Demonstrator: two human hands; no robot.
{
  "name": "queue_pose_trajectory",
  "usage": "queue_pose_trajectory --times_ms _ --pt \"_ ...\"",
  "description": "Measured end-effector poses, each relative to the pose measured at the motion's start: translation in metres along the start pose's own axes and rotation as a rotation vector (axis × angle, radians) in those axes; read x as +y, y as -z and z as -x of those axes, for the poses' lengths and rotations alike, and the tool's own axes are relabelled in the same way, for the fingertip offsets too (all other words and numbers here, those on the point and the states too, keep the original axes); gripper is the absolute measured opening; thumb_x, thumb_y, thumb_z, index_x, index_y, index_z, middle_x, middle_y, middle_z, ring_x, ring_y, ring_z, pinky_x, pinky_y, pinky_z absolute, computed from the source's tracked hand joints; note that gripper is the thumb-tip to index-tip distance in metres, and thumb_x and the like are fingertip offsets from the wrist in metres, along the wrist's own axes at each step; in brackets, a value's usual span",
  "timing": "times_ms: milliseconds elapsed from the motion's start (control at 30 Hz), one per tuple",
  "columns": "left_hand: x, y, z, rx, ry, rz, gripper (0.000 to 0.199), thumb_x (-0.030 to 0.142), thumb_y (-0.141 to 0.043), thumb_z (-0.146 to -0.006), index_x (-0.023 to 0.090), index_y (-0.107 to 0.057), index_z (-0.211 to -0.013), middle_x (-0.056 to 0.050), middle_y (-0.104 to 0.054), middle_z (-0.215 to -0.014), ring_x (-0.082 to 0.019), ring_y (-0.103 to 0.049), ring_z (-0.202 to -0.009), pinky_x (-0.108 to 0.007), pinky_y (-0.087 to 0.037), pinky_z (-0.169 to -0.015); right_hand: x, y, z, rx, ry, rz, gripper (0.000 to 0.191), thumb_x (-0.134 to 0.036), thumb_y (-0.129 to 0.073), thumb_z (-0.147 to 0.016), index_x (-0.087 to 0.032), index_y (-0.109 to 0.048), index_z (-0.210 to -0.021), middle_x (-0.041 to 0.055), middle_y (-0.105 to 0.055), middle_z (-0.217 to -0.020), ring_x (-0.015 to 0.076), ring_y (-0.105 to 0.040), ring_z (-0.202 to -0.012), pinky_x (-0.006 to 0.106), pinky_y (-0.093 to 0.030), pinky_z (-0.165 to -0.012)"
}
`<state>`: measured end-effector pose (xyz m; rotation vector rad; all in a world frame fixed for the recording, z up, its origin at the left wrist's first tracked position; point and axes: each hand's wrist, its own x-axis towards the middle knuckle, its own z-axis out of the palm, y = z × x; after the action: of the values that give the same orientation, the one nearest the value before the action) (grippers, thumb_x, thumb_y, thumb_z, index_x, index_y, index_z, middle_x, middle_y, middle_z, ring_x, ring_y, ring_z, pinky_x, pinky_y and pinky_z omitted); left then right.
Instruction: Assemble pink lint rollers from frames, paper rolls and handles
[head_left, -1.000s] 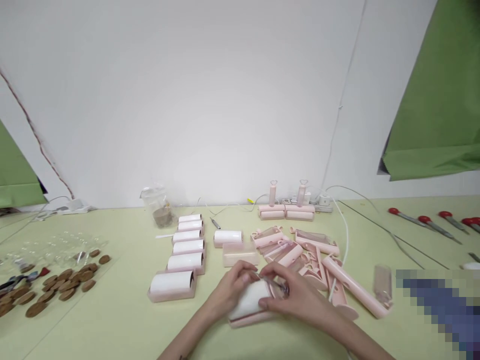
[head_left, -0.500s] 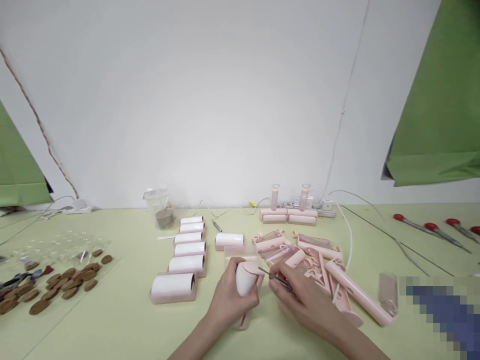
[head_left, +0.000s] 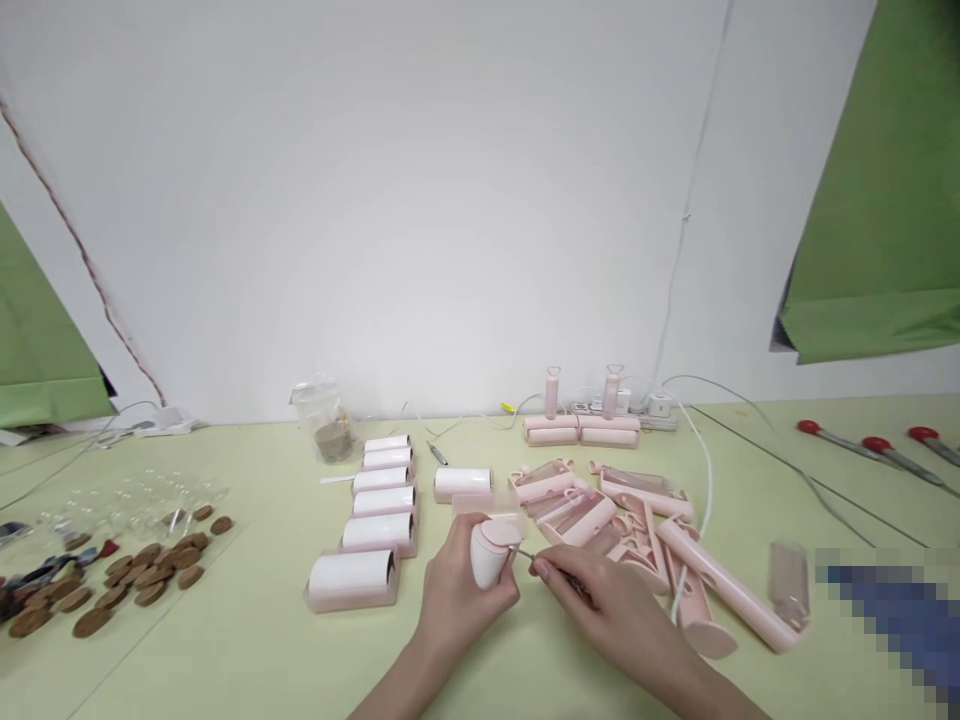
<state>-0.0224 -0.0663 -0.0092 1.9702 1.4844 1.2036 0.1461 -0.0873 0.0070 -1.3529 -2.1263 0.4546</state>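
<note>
Over the table (head_left: 247, 650), the left hand (head_left: 459, 585) clasps the now upended roller (head_left: 487, 565) (right grip (head_left: 538, 562) pinching a tool (head_left: 523, 552)).

Brown discs (head_left: 152, 576) lie beside clear rounded pieces (head_left: 142, 492) at left, red-ended tools (head_left: 844, 440) at far right.

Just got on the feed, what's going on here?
The left hand grips a white roll with a pink end piece. The right hand holds a thin metal tool, its tip at the end piece's edge. More white rolls line the table to the left; loose pink parts lie to the right.
</note>
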Motion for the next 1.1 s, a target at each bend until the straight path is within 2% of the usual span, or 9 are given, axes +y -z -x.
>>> queue_pose_trajectory --times_ms 133,233,333,433,567,667,900,1000,1100 --pt "0.003 -0.004 0.003 -0.019 -0.03 -0.052 0.025 0.024 -0.054 -0.067 0.022 -0.047 -0.091 -0.002 -0.06 -0.085 -0.02 -0.058 -0.073 -0.026 -0.039 -0.059 0.0 -0.004 0.0 0.005 -0.008 -0.038 0.033 -0.04 -0.028 -0.087 -0.023 -0.055 -0.079 0.0001 -0.06 -0.068 0.0165 -0.056 -0.064 0.023 -0.038 -0.055" --pt "0.003 -0.008 0.007 -0.045 -0.085 -0.008 0.022 0.026 -0.053 -0.071 0.022 -0.047 -0.092 -0.003 -0.059 -0.086 -0.02 -0.057 -0.076 -0.027 -0.041 -0.062 0.001 -0.007 0.002 -0.008 -0.049 -0.153 0.033 -0.04 -0.026 -0.088 -0.025 -0.049 -0.106 -0.0017 -0.058 -0.063 0.0162 -0.056 -0.059 0.026 -0.042 -0.058" --pt "0.003 -0.011 0.008 -0.049 -0.114 0.081 0.022 0.029 -0.052 -0.074 0.021 -0.047 -0.094 -0.003 -0.058 -0.087 -0.019 -0.057 -0.078 -0.027 -0.042 -0.066 0.001 -0.009 0.002 -0.022 -0.007 -0.334 0.04 -0.041 -0.027 -0.088 -0.025 -0.041 -0.123 0.0031 -0.063 -0.084 0.0189 -0.057 -0.086 0.032 -0.042 -0.079" --pt "0.006 -0.014 0.007 -0.019 -0.1 0.173 0.023 0.029 -0.054 -0.073 0.021 -0.048 -0.093 -0.003 -0.058 -0.087 -0.018 -0.057 -0.079 -0.027 -0.043 -0.068 0.003 -0.012 -0.001 -0.006 0.03 -0.496 0.042 -0.043 -0.033 -0.086 -0.025 -0.046 -0.122 0.0059 -0.056 -0.112 0.0208 -0.043 -0.112 0.034 -0.032 -0.094" --pt "0.015 -0.023 0.002 0.058 0.011 0.406 0.025 0.029 -0.056 -0.072 0.019 -0.046 -0.092 -0.002 -0.06 -0.082 -0.017 -0.058 -0.075 -0.027 -0.045 -0.067 0.008 -0.017 -0.008 0.059 -0.037 -0.628 0.048 -0.046 -0.035 -0.084 -0.023 -0.04 -0.127 0.0053 -0.061 -0.09 0.0181 -0.056 -0.073 0.031 -0.045 -0.072" --pt "0.021 -0.032 -0.006 0.069 0.017 0.511 0.027 0.027 -0.06 -0.069 0.018 -0.049 -0.091 -0.004 -0.06 -0.087 -0.018 -0.058 -0.081 -0.028 -0.046 -0.071 0.014 -0.019 -0.011 0.099 -0.092 -0.684 0.049 -0.048 -0.036 -0.083 -0.024 -0.039 -0.126 -0.0019 -0.051 -0.059 0.0126 -0.045 -0.048 0.024 -0.041 -0.049" --pt "0.01 -0.023 -0.024 0.227 0.245 0.877 0.037 0.034 -0.062 -0.066 0.02 -0.038 -0.092 -0.001 -0.062 -0.07 -0.019 -0.064 -0.067 -0.032 -0.051 -0.062 0.037 -0.008 -0.023 0.204 -0.258 -0.632 0.047 -0.052 -0.037 -0.079 -0.022 -0.042 -0.115 -0.007 -0.035 -0.051 0.0102 -0.033 -0.041 0.021 -0.031 -0.041" --pt "0.0 -0.013 -0.027 0.247 0.248 0.812 0.042 0.035 -0.064 -0.063 0.02 -0.039 -0.093 0.001 -0.06 -0.064 -0.017 -0.062 -0.054 -0.027 -0.05 -0.05 0.055 -0.003 -0.031 0.302 -0.297 -0.56 0.046 -0.051 -0.038 -0.078 -0.02 -0.044 -0.111 -0.0076 -0.034 -0.05 0.0104 -0.034 -0.041 0.021 -0.031 -0.041" --pt "-0.011 -0.011 -0.027 0.151 0.244 0.683 0.044 0.037 -0.065 -0.062 0.02 -0.04 -0.093 0.003 -0.057 -0.059 -0.014 -0.057 -0.045 -0.024 -0.046 -0.042 0.075 -0.001 -0.036 0.36 -0.364 -0.476 0.046 -0.053 -0.038 -0.076 -0.02 -0.048 -0.107 -0.0061 -0.041 -0.05 0.0129 -0.041 -0.044 0.023 -0.036 -0.045"
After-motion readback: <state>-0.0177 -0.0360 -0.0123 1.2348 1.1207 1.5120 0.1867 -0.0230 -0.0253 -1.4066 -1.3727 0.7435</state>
